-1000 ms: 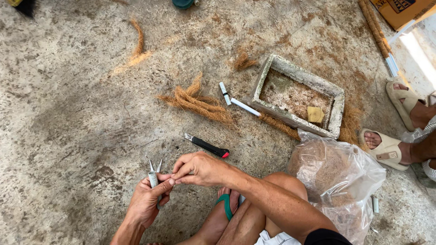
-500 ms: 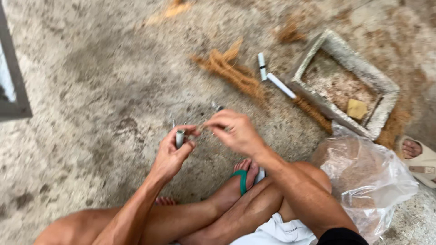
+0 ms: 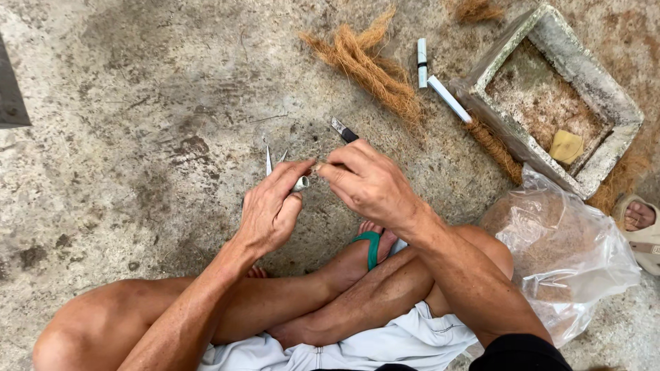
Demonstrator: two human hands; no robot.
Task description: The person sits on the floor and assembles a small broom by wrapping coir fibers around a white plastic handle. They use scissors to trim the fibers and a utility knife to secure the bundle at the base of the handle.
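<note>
I sit cross-legged on a concrete floor. My left hand (image 3: 271,209) grips a small pair of scissors (image 3: 270,159) with its thin blades pointing up, plus a short pale tube end (image 3: 301,183) at the thumb. My right hand (image 3: 368,182) pinches a thin strand of brown fibre (image 3: 317,167) right next to the left thumb, so both hands meet at that spot. A dark-handled tool (image 3: 342,129) lies on the floor just beyond my right hand, partly hidden by it.
A bundle of coconut fibre (image 3: 368,65) lies ahead, with two white sticks (image 3: 434,75) beside a rectangular stone trough (image 3: 560,96) holding a yellow piece (image 3: 568,146). A clear plastic bag (image 3: 570,254) sits at my right knee. Another person's sandalled foot (image 3: 639,220) is at the right edge.
The view has swung and drawn closer over my hands. Both hands have stayed together on the scissors and fibre, and my right fingers now pinch closer to the left thumb.
</note>
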